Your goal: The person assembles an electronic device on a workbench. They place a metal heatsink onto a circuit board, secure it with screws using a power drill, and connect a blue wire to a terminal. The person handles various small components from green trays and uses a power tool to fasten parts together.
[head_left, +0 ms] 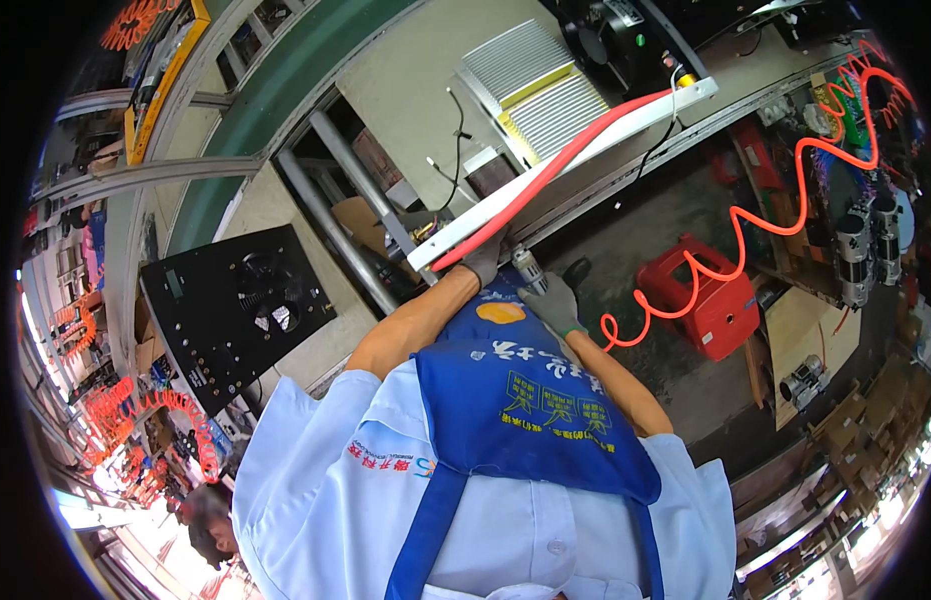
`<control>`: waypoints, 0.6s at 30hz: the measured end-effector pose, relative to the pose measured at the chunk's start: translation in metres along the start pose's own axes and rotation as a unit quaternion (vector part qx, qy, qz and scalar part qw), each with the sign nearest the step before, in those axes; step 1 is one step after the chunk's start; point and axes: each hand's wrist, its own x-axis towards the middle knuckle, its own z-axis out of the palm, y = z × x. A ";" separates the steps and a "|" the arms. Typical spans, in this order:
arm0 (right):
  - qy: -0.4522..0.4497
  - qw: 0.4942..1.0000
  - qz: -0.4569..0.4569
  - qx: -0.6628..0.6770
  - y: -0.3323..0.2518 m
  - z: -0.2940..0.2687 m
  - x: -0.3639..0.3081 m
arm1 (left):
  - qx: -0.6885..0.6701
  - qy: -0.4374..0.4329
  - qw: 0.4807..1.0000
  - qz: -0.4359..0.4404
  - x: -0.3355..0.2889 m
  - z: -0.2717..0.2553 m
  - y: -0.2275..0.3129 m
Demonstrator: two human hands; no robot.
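My left hand, in a grey glove, is at the near end of a long white metal bar. Its fingers are hidden under the bar, so its grip does not show. A thick red hose runs along the bar and bends down close to this hand. Just right of it, my right hand, also gloved in grey, closes on a short silver cylindrical tool, tilted in front of my blue apron. Beyond the bar stands a silver finned heat sink with a yellow strip, beside a black fan.
At my left lies a black panel with a fan, next to grey metal tubes. An orange coiled air hose hangs at the right, over a red plastic container. Behind my left shoulder is another person's head.
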 end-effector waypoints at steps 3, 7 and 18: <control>0.002 0.999 -0.024 -0.034 0.007 -0.018 -0.008 | -0.012 -0.033 0.999 -0.012 0.026 -0.015 -0.027; 0.027 0.996 -0.004 -0.080 0.021 -0.072 -0.030 | -0.026 -0.021 0.999 -0.011 0.038 -0.019 -0.038; 0.055 0.976 0.134 -0.164 0.129 -0.249 0.013 | -0.053 0.069 0.996 0.019 0.048 -0.020 -0.057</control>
